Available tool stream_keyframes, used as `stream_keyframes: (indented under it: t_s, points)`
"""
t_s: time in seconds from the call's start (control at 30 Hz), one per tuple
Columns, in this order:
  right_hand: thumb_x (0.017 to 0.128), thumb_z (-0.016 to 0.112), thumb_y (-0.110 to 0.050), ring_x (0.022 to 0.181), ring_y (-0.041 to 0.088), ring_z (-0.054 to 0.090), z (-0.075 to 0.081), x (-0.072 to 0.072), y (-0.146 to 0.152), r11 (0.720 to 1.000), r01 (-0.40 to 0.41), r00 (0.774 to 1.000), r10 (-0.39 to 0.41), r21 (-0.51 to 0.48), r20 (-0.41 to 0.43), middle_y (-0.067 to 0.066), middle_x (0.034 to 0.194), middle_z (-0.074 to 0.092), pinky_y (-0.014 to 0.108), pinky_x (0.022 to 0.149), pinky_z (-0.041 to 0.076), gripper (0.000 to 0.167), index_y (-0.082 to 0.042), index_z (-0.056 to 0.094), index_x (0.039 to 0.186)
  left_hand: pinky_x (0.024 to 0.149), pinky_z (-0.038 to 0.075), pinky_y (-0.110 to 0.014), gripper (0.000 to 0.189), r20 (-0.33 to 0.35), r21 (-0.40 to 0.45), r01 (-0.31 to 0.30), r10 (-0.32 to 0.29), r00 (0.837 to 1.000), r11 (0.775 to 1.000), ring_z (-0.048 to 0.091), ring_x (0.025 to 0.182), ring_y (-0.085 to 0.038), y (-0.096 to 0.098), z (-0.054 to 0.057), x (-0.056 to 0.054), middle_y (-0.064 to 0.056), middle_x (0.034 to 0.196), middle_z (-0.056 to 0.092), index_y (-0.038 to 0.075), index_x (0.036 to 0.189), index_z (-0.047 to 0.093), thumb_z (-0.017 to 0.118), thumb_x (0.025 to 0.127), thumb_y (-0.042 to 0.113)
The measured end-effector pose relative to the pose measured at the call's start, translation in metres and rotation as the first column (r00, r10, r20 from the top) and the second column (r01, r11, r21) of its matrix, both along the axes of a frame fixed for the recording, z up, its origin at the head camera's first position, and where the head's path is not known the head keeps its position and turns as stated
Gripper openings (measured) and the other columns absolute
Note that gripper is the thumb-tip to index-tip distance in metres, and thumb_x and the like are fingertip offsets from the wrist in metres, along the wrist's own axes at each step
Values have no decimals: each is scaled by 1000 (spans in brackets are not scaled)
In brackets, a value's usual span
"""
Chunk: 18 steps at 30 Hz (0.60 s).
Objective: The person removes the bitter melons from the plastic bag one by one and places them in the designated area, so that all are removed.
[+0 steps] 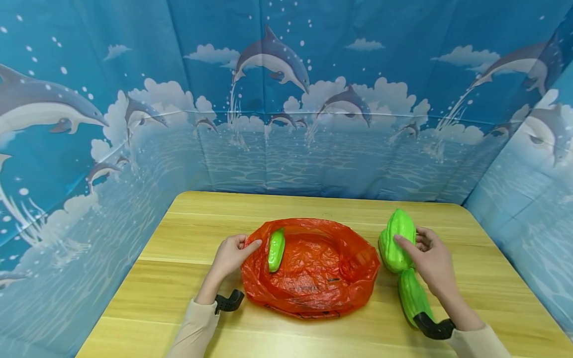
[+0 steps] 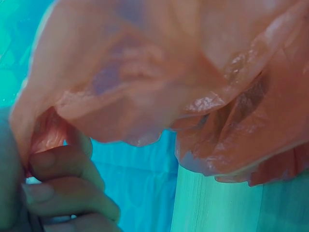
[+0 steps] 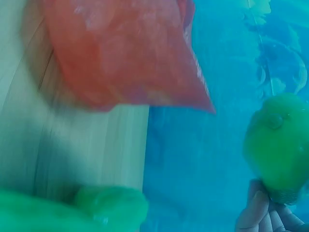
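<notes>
A red plastic bag [image 1: 309, 308] lies wide-mouthed on the table. My left hand [image 1: 234, 254] pinches its left rim between thumb and fingers; the left wrist view shows the curled fingers [image 2: 67, 164] at the thin film. One slim green star fruit [image 1: 276, 250] lies inside the bag at the left. To the right of the bag, my right hand [image 1: 427, 256] holds a bright green, ridged star fruit [image 1: 400, 238] raised off the table, thumb across it. Partly hidden behind it is another star fruit [image 1: 384, 247]. A longer one [image 1: 414, 296] lies nearer, beside my right wrist.
The pale wooden table [image 1: 179, 278] has rounded far corners. A blue curtain with dolphins [image 1: 273, 154] hangs behind it and along both sides. Black wrist mounts [image 1: 230, 301] sit on both arms.
</notes>
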State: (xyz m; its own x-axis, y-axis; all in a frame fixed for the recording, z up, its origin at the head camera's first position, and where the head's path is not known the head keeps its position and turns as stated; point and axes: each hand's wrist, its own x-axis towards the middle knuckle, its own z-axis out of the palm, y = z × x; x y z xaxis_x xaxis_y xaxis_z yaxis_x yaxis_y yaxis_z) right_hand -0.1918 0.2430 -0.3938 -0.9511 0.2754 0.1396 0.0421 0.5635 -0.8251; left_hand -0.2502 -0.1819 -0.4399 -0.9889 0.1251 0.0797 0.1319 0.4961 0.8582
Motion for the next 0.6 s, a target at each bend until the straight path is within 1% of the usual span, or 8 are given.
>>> stream_keyframes:
  t_s: [0.2, 0.43, 0.6]
  points:
    - [90, 64, -38, 81, 3, 48, -6, 4, 15, 999, 29, 999, -29, 16, -26, 16, 110, 54, 16, 64, 40, 66, 4, 39, 135, 49, 38, -26, 37, 3, 2, 1, -1, 1000, 1000, 47, 48, -13, 1, 1, 0, 2, 52, 45, 11, 67, 52, 67, 88, 38]
    - [91, 63, -39, 82, -3, 43, -14, 12, 34, 997, 72, 997, -73, 16, 21, 22, 121, 49, 15, 62, 39, 70, 5, 36, 138, 50, 38, -26, 38, 3, -1, 0, 0, 1000, 1000, 46, 48, -13, 1, 0, 0, 2, 52, 45, 11, 67, 52, 67, 88, 39]
    - [90, 63, -42, 81, 0, 44, -23, 16, 45, 994, 100, 994, -102, 40, 48, 23, 118, 51, 18, 60, 41, 70, 4, 38, 137, 50, 40, -27, 35, 11, 1, 1, -1, 1000, 1000, 48, 49, -14, 1, 0, 0, 2, 52, 47, 11, 69, 55, 66, 89, 38]
